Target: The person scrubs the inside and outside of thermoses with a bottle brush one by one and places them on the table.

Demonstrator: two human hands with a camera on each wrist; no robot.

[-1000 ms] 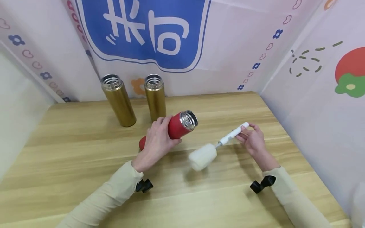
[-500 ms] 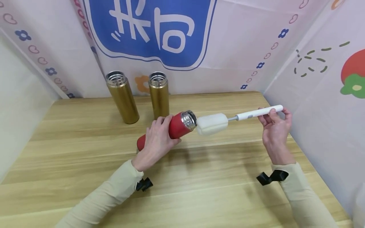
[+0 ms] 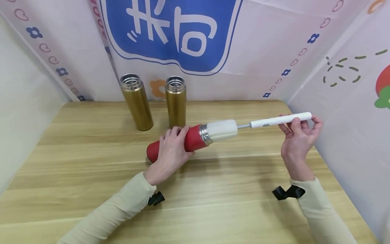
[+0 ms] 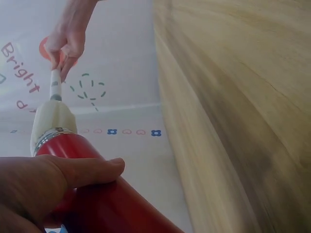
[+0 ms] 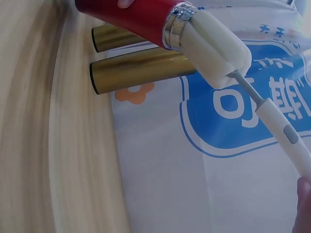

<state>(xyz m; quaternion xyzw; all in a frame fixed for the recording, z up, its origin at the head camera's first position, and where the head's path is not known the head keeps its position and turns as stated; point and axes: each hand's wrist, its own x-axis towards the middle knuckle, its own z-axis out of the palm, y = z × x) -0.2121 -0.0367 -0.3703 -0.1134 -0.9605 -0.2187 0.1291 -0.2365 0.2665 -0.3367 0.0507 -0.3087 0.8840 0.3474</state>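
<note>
Red bottle (image 3: 194, 139) aslant, mouth (image 3: 206, 134) rightward

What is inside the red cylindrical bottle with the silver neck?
A white cylindrical sponge brush head, mostly outside, covers the mouth of the red bottle; the interior, and any inserted tip, cannot be seen.

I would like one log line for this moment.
left hand: grips tilted red bottle | right hand: holds white brush handle | sponge: at bottle's steel neck, mostly outside | two gold bottles: standing, uncapped
</note>
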